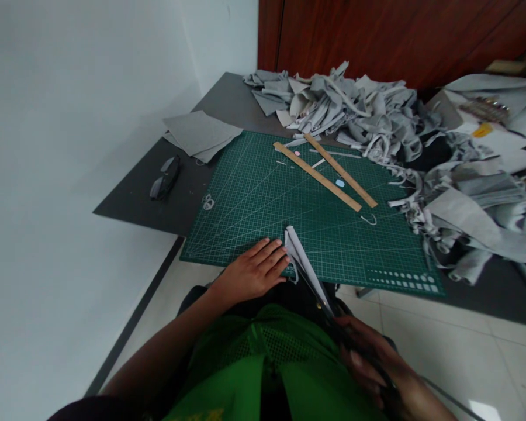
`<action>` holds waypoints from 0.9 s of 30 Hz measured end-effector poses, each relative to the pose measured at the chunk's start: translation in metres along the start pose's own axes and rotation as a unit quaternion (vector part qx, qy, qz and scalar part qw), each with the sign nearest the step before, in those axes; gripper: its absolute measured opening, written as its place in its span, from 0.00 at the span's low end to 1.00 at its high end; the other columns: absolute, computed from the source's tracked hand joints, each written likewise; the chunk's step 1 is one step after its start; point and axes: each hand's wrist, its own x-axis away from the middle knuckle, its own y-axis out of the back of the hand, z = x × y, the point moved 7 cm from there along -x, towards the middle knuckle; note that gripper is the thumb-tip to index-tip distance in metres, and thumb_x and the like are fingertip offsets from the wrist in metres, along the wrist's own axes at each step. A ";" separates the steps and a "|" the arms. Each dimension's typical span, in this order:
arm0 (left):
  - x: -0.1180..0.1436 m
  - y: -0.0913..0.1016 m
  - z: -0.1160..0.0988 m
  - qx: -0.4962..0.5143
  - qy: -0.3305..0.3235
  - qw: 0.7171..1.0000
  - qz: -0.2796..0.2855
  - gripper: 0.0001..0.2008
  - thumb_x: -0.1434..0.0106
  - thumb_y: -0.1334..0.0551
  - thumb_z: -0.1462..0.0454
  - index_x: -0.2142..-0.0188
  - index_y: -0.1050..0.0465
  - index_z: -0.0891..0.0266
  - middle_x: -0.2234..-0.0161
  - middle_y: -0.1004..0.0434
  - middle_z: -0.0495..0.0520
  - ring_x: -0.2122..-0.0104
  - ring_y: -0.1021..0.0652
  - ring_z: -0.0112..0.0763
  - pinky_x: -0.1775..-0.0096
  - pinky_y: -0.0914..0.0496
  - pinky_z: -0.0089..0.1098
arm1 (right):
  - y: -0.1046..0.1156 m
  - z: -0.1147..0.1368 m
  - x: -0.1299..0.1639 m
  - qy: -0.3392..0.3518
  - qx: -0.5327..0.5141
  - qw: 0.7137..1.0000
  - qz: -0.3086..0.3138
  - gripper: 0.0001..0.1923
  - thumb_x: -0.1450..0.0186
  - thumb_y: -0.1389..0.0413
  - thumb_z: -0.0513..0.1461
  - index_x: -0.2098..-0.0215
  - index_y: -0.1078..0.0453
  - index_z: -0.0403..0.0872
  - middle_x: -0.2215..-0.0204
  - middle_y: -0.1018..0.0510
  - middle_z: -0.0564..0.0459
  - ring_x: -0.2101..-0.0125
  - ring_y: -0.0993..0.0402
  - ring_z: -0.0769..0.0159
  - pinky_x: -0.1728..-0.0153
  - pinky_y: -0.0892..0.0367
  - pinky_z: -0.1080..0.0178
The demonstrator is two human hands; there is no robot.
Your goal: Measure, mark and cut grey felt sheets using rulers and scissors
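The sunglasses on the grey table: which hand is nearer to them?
Left. The left hand rests on the mat's near edge, right of and nearer the camera than the sunglasses. The right hand, holding scissors, is much farther right.

The right hand (372, 365) sits dark and blurred low in the view, so its grip on the scissors (322, 301) can't be made out, and the handles are lost under the fingers. The grey strip (304, 263) disappears behind the blades. The fabric heap (477, 199) runs off the right edge. Small items at top right (486, 108) are too small to tell.
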 end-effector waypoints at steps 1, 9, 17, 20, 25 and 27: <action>0.000 0.000 0.000 0.003 0.001 1.000 -0.002 0.21 0.27 0.38 0.54 0.43 0.26 0.67 0.41 0.22 0.61 0.38 0.25 0.46 0.33 0.34 0.48 | 0.001 0.001 -0.001 -0.004 -0.003 1.000 0.004 0.33 0.37 0.37 0.59 0.42 0.35 0.51 0.80 0.41 0.66 0.85 0.53 0.78 0.87 0.50 0.73; 0.001 -0.002 0.002 0.032 0.022 0.999 0.009 0.21 0.27 0.37 0.55 0.42 0.27 0.66 0.40 0.23 0.61 0.36 0.27 0.43 0.31 0.36 0.46 | 0.009 0.009 -0.005 -0.033 -0.005 0.999 0.005 0.36 0.39 0.34 0.58 0.40 0.36 0.53 0.81 0.41 0.67 0.86 0.53 0.80 0.87 0.50 0.73; 0.001 -0.003 0.003 0.034 0.029 0.999 0.027 0.20 0.27 0.37 0.54 0.42 0.26 0.64 0.39 0.24 0.59 0.35 0.28 0.42 0.30 0.38 0.45 | 0.013 0.008 -0.002 -0.040 0.034 0.999 -0.011 0.39 0.37 0.35 0.58 0.35 0.37 0.51 0.80 0.39 0.66 0.86 0.53 0.80 0.86 0.47 0.71; 0.001 -0.003 0.002 0.021 0.020 0.999 0.023 0.20 0.27 0.37 0.54 0.43 0.26 0.64 0.40 0.23 0.59 0.36 0.27 0.42 0.31 0.37 0.46 | 0.008 0.013 -0.001 -0.042 0.060 0.997 -0.011 0.37 0.35 0.36 0.57 0.36 0.37 0.50 0.80 0.38 0.66 0.85 0.51 0.80 0.85 0.47 0.72; 0.000 0.000 0.002 0.006 0.014 1.000 0.010 0.19 0.26 0.38 0.54 0.43 0.26 0.64 0.40 0.23 0.58 0.37 0.26 0.43 0.32 0.36 0.46 | 0.004 0.019 0.000 -0.027 0.067 0.997 0.004 0.33 0.33 0.38 0.56 0.36 0.36 0.51 0.79 0.38 0.65 0.85 0.49 0.79 0.85 0.46 0.72; 0.000 0.000 0.001 0.009 0.011 1.000 0.007 0.20 0.27 0.37 0.55 0.43 0.26 0.66 0.40 0.23 0.60 0.38 0.25 0.44 0.32 0.35 0.47 | 0.007 0.014 0.000 -0.034 0.069 0.997 0.011 0.35 0.33 0.38 0.56 0.34 0.37 0.52 0.78 0.36 0.63 0.85 0.47 0.79 0.84 0.45 0.71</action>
